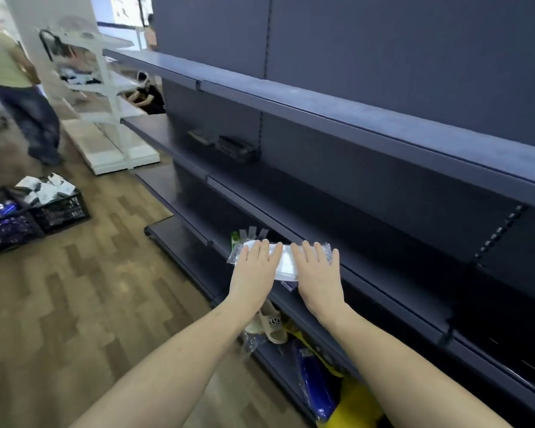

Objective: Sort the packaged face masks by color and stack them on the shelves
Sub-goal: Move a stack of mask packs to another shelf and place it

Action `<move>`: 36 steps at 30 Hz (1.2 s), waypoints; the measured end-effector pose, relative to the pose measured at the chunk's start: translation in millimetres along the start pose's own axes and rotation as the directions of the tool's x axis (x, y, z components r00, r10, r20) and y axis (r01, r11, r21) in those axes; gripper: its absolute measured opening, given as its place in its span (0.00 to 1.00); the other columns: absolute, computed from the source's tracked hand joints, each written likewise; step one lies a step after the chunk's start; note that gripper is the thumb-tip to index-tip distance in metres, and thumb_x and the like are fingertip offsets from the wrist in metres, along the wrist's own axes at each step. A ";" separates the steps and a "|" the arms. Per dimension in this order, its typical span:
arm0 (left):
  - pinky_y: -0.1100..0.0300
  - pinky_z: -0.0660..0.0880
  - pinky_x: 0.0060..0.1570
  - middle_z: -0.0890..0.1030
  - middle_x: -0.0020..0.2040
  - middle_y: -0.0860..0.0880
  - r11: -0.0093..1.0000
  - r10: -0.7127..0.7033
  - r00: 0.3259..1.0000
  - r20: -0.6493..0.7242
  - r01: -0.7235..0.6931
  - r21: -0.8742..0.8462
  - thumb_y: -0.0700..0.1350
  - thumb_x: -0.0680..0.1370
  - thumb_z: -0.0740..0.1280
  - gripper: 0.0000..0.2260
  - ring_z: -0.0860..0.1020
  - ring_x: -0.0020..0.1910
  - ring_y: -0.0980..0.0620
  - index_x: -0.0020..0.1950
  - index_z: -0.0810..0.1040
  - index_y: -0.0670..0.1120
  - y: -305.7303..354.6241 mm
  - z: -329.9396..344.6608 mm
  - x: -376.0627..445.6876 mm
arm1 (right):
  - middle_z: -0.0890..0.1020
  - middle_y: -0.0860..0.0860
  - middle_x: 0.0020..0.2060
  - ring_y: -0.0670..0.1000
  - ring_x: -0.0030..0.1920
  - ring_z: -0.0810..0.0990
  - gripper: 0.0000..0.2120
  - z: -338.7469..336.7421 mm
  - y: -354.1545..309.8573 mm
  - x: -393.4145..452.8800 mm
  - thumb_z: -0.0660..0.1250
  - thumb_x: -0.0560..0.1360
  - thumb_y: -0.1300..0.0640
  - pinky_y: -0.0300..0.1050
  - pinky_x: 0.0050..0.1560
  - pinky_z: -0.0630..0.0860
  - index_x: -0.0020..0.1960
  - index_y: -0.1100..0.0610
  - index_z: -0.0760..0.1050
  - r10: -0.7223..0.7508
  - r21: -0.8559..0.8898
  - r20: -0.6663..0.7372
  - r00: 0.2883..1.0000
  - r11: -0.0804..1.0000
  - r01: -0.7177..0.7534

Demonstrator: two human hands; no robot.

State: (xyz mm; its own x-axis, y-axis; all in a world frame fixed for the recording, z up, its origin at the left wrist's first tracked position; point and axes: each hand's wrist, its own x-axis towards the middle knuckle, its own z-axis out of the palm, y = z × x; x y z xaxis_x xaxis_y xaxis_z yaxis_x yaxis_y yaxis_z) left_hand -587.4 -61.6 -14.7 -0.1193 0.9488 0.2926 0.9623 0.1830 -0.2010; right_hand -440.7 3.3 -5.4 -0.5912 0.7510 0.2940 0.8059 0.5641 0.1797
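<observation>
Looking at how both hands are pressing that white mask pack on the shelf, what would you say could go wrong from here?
1. The white mask pack juts over the shelf's front edge, held only by the flat left hand and right hand; it may slide off when released.
2. A purple packet peeks out beneath it, so colors may get mixed in one stack.
3. A green packet lies just behind, and pushing the pack back could shove it.

both hands, left hand [254, 267] and right hand [317, 271], press flat on white mask packets [284, 261] at the dark shelf [383, 273] front edge.
</observation>
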 end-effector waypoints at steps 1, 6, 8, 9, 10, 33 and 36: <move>0.47 0.62 0.73 0.65 0.76 0.40 1.000 -0.019 1.000 0.010 0.019 0.008 0.44 0.82 0.60 0.29 0.65 0.74 0.42 0.80 0.53 0.46 -20.3 7.7 0.6 | 0.75 0.53 0.59 0.59 0.61 0.74 0.26 2.4 -16.8 14.8 0.69 0.71 0.59 0.64 0.63 0.66 0.68 0.55 0.68 -0.034 0.001 0.008 0.999 0.999 0.034; 0.48 0.71 0.64 0.76 0.67 0.41 0.998 -0.049 0.999 0.011 0.049 0.028 0.46 0.73 0.73 0.33 0.74 0.65 0.43 0.75 0.63 0.47 -130.7 42.3 11.2 | 0.76 0.50 0.49 0.56 0.52 0.76 0.16 18.6 -112.3 86.8 0.60 0.73 0.64 0.55 0.52 0.71 0.60 0.54 0.71 -0.084 0.084 -0.038 0.996 0.993 0.087; 0.48 0.73 0.61 0.78 0.65 0.42 0.997 -0.051 0.998 0.040 0.049 0.065 0.46 0.70 0.75 0.33 0.77 0.63 0.43 0.73 0.67 0.47 -175.0 53.8 16.1 | 0.76 0.49 0.49 0.56 0.51 0.76 0.19 25.8 -148.7 114.4 0.66 0.71 0.64 0.54 0.50 0.70 0.60 0.54 0.71 -0.101 0.114 -0.042 0.994 0.988 0.105; 0.49 0.73 0.61 0.78 0.65 0.42 0.995 -0.058 0.997 0.055 0.053 0.080 0.46 0.71 0.74 0.32 0.76 0.63 0.44 0.73 0.69 0.47 -195.3 58.3 17.3 | 0.76 0.49 0.49 0.55 0.51 0.75 0.20 28.4 -165.6 126.2 0.66 0.70 0.64 0.54 0.50 0.70 0.61 0.54 0.71 -0.112 0.123 -0.042 0.993 0.986 0.116; 0.49 0.73 0.62 0.77 0.66 0.43 0.994 -0.064 0.995 0.071 0.057 0.095 0.46 0.72 0.73 0.30 0.76 0.65 0.44 0.74 0.69 0.48 -214.5 63.0 17.8 | 0.76 0.49 0.49 0.55 0.50 0.75 0.19 30.0 -181.6 136.7 0.63 0.71 0.64 0.53 0.49 0.69 0.61 0.54 0.71 -0.116 0.127 -0.049 0.992 0.984 0.121; 0.49 0.71 0.57 0.77 0.59 0.43 0.962 -0.266 0.952 0.151 0.251 0.111 0.40 0.65 0.75 0.32 0.76 0.58 0.44 0.68 0.70 0.48 -468.1 176.6 179.2 | 0.73 0.55 0.65 0.60 0.65 0.71 0.32 115.0 -344.8 450.1 0.69 0.69 0.65 0.71 0.63 0.65 0.71 0.53 0.65 -0.267 0.135 0.023 0.963 0.956 0.262; 0.47 0.73 0.59 0.78 0.62 0.41 0.946 -0.314 0.937 0.153 0.297 0.127 0.41 0.64 0.77 0.34 0.77 0.61 0.42 0.69 0.74 0.47 -503.1 196.6 197.4 | 0.74 0.55 0.65 0.60 0.65 0.72 0.32 128.2 -367.2 491.6 0.70 0.68 0.64 0.70 0.63 0.64 0.70 0.54 0.66 -0.330 0.139 0.023 0.944 0.936 0.324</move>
State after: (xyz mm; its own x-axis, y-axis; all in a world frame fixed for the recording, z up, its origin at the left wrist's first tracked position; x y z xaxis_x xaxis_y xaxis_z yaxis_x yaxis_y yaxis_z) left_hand -1143.2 84.3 -39.7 -0.4516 0.8708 0.1944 0.8444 0.4875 -0.2221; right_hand -1031.2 209.4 -47.2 -0.8247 0.5303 0.1965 0.5583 0.8189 0.1331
